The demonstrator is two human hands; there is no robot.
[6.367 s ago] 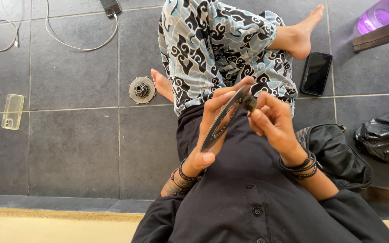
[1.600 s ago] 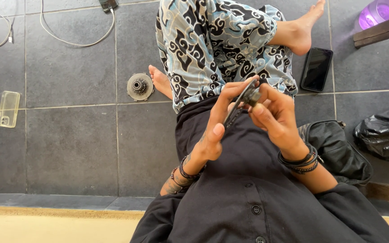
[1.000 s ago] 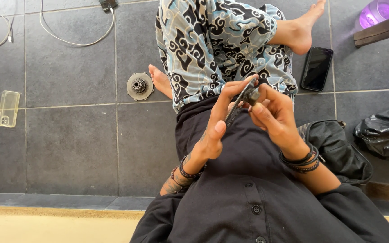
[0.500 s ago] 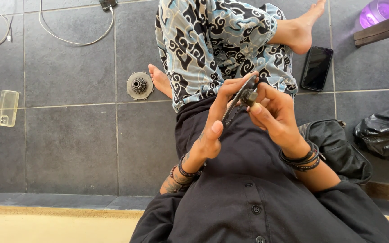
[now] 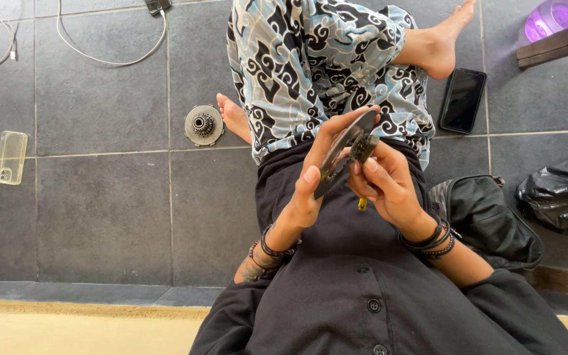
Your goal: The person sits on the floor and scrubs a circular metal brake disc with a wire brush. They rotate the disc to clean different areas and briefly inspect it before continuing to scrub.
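My left hand (image 5: pixel 313 181) holds a thin flat metal disc (image 5: pixel 346 151) edge-on in front of my chest, thumb on its near face and fingers curled over the top. My right hand (image 5: pixel 386 187) grips a small tool with a dark bristly head (image 5: pixel 365 146) pressed against the disc; a yellow handle end (image 5: pixel 361 204) pokes out below the palm. Both hands hover over my lap, above patterned blue-and-black trousers (image 5: pixel 323 59). Bead bracelets circle both wrists.
A round metal cog cluster (image 5: pixel 204 124) lies on the grey floor tiles beside my bare foot (image 5: pixel 235 117). A black phone (image 5: pixel 463 100), a black bag (image 5: pixel 488 220), a black plastic sack (image 5: pixel 560 197), a clear phone case (image 5: pixel 10 156) and white cables (image 5: pixel 100 52) lie around.
Since the earliest frame both hands have risen a little and the disc is held more upright. Over the last second the right hand makes only small movements against the disc.
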